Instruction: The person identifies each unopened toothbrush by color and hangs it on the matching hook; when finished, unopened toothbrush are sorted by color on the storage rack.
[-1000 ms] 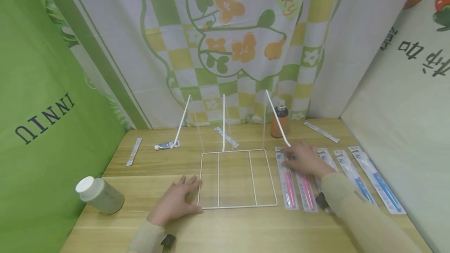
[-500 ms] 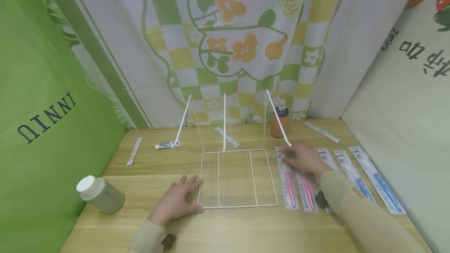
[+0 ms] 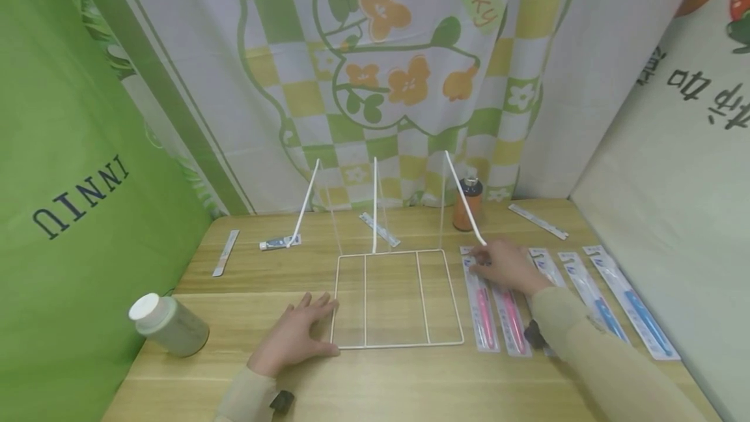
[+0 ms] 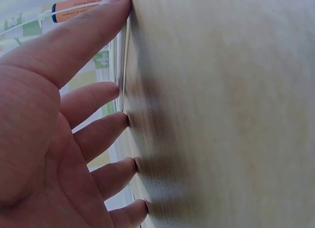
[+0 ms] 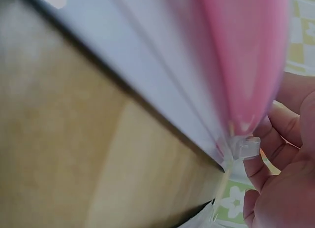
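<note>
A white wire rack [image 3: 398, 345] stands mid-table, its bottom frame toward me and slanted arms at the back. My left hand [image 3: 295, 334] spreads its fingers at the rack's left edge, fingertips down at the tabletop [image 4: 221, 114]. My right hand [image 3: 510, 266] is over the upper ends of two packaged pink toothbrushes, the left one [image 3: 483, 318] and the right one [image 3: 513, 321]. In the right wrist view a pink toothbrush handle [image 5: 251, 55] fills the foreground, with bent fingers [image 5: 275, 144] beside its clear packaging. I cannot tell whether they grip it.
More packaged toothbrushes lie to the right, among them a blue one [image 3: 635, 305] near the edge. A green-grey bottle [image 3: 176, 327] with a white cap stands at left. Behind are a toothpaste tube [image 3: 275, 243], slim packets [image 3: 224, 254], and an orange bottle [image 3: 465, 210]. Curtains [image 3: 410, 103] enclose the table.
</note>
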`<state>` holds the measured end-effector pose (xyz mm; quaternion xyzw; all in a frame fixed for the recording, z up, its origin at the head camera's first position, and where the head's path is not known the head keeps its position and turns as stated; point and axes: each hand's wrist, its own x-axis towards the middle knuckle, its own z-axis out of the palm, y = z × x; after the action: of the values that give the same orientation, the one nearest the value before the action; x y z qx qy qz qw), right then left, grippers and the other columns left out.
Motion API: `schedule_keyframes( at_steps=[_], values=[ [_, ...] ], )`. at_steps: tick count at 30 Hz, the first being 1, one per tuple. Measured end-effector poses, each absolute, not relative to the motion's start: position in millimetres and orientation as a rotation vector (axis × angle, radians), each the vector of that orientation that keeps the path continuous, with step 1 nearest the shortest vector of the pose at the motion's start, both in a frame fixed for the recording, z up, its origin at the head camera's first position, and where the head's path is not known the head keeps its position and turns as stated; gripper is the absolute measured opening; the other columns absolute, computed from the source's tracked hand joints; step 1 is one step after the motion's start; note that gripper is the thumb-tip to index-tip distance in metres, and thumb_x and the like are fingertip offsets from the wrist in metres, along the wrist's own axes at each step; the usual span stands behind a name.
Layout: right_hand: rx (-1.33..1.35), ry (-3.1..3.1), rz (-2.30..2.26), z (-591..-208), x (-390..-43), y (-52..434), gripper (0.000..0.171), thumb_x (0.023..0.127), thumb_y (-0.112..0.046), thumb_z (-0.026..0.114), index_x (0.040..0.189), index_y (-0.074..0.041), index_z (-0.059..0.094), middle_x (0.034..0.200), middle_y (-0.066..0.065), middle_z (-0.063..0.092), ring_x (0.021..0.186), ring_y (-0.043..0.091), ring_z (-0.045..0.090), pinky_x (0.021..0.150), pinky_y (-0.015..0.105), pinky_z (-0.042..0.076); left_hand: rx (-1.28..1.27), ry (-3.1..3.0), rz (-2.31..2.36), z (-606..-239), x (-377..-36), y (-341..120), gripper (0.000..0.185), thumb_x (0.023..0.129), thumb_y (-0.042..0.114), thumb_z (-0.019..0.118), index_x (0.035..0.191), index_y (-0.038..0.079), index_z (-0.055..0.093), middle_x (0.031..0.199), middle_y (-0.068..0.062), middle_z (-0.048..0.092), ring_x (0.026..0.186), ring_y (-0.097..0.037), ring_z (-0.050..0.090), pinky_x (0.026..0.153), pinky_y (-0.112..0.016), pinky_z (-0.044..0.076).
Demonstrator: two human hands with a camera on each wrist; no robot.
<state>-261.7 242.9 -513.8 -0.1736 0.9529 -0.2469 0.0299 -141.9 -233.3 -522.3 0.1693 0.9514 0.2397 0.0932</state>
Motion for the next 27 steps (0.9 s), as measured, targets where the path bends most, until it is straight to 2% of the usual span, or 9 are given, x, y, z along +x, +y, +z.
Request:
schedule_keyframes(
  at_steps=[3,6,9,13,17,21,27],
  values=[
    [-0.511,2.961,-0.77,-513,-259,242,0.04,0.094,-0.032,0.082,0.124,-0.005,0.078,0.11,0.013,0.08,0.101,0.036,0.073,0.093,0.067,0.048,0.507,2.821,0.715,-523,-142,-233,0.096,0.077,0.054,0.092,0.156,0.013,0.058,0.168,-0.015,0.043,0.155,-0.057,0.027,0.119,-0.083,0.015],
    [-0.494,2.997,-0.825,-514,-257,243,0.039,0.095,-0.032,0.082,0.124,-0.007,0.078,0.109,0.01,0.08,0.095,0.031,0.073,0.088,0.06,0.054,0.507,2.822,0.717,-523,-142,-233,0.095,0.077,0.054,0.093,0.156,0.012,0.058,0.167,-0.015,0.043,0.155,-0.057,0.027,0.12,-0.083,0.015],
    [-0.514,3.039,-0.901,-513,-256,243,0.035,0.095,-0.029,0.082,0.122,-0.008,0.077,0.111,0.009,0.079,0.098,0.034,0.074,0.088,0.059,0.058,0.504,2.825,0.717,-521,-142,-233,0.095,0.077,0.053,0.093,0.156,0.012,0.058,0.167,-0.015,0.043,0.155,-0.057,0.027,0.12,-0.082,0.015],
    [-0.531,3.048,-1.03,-509,-253,244,0.037,0.095,-0.024,0.082,0.127,-0.008,0.074,0.119,0.013,0.078,0.114,0.043,0.072,0.099,0.067,0.055,0.504,2.827,0.715,-521,-142,-233,0.095,0.077,0.053,0.093,0.156,0.012,0.058,0.167,-0.015,0.044,0.155,-0.057,0.027,0.12,-0.082,0.015],
    [-0.54,3.004,-1.209,-501,-245,241,0.044,0.095,-0.018,0.083,0.136,-0.006,0.07,0.125,0.017,0.075,0.109,0.041,0.074,0.095,0.061,0.061,0.508,2.825,0.724,-521,-142,-233,0.095,0.077,0.053,0.093,0.156,0.011,0.058,0.167,-0.015,0.044,0.155,-0.057,0.027,0.12,-0.083,0.015],
    [-0.618,3.023,-1.33,-492,-236,234,0.038,0.094,-0.013,0.085,0.128,-0.004,0.073,0.12,0.016,0.074,0.099,0.033,0.076,0.083,0.049,0.067,0.514,2.822,0.736,-522,-142,-234,0.096,0.077,0.053,0.093,0.156,0.011,0.058,0.167,-0.016,0.044,0.155,-0.058,0.027,0.119,-0.084,0.015],
    [-0.785,3.132,-1.45,-475,-221,217,0.031,0.087,-0.008,0.09,0.115,-0.006,0.077,0.106,0.006,0.075,0.091,0.023,0.074,0.075,0.039,0.068,0.515,2.825,0.728,-526,-143,-235,0.097,0.077,0.055,0.092,0.156,0.012,0.058,0.167,-0.015,0.043,0.155,-0.058,0.027,0.119,-0.083,0.015]
  ],
)
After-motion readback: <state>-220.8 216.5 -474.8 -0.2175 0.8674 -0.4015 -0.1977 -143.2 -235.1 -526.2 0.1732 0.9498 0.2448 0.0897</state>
